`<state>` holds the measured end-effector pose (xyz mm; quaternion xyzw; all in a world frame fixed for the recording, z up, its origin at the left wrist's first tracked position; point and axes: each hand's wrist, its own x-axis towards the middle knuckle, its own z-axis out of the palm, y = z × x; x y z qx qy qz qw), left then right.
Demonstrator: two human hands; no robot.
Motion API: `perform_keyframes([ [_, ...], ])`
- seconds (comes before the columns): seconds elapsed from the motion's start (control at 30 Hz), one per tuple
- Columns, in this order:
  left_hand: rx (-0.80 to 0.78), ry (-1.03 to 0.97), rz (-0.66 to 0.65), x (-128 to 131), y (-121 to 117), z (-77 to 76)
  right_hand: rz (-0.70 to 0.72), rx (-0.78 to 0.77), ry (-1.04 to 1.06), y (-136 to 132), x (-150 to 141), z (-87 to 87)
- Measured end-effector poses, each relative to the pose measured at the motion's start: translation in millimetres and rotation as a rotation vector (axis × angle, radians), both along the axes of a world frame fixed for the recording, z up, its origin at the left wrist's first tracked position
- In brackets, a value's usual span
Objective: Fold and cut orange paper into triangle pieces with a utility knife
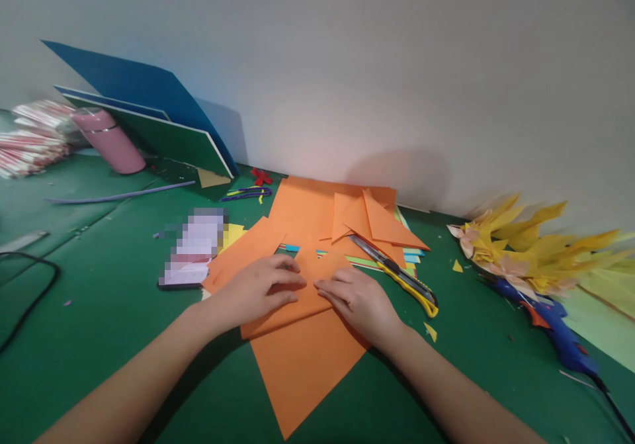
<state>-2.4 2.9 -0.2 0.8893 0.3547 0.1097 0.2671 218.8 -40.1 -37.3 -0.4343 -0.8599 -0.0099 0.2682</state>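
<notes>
A sheet of orange paper [307, 368] lies in front of me on the green table, its upper part folded over into a loose flap. My left hand [260, 285] rests on the folded part, fingers curved and thumb apart from them. Across from it, my right hand [360, 298] presses on the same paper with thumb and fingers drawn together. The fingertips of both hands almost meet; their undersides are hidden. More orange sheets [305, 199] and folded orange pieces [391, 222] lie behind, over a stack of coloured paper. A yellow utility knife [404, 285] is beside my right hand.
At left are a pixelated phone [193, 252], a pink bottle [112, 141], leaning boards [149, 133] and a black cable [54, 285]. A blue glue gun [560, 338] and yellow paper flowers [516, 239] lie at right. The wall [317, 67] rises behind the table.
</notes>
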Motion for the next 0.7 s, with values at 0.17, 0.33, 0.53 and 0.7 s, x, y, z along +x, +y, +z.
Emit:
perform_keyframes([
  [0.17,0.040,0.007,-0.013,1.1,1.1,-3.9,-0.015,0.021,-0.019,0.0,-0.3,0.8],
  [0.33,0.088,0.014,-0.036,2.3,-0.5,-6.3,-0.013,-0.009,-0.011,0.9,1.0,0.8],
  [0.53,0.126,-0.030,-0.038,3.2,-1.7,-11.2,-0.031,-0.078,0.050,1.0,2.6,-1.2],
  [0.7,0.121,-0.051,-0.030,1.8,-0.7,-13.8,-0.034,-0.092,0.111,0.2,3.2,-2.9],
])
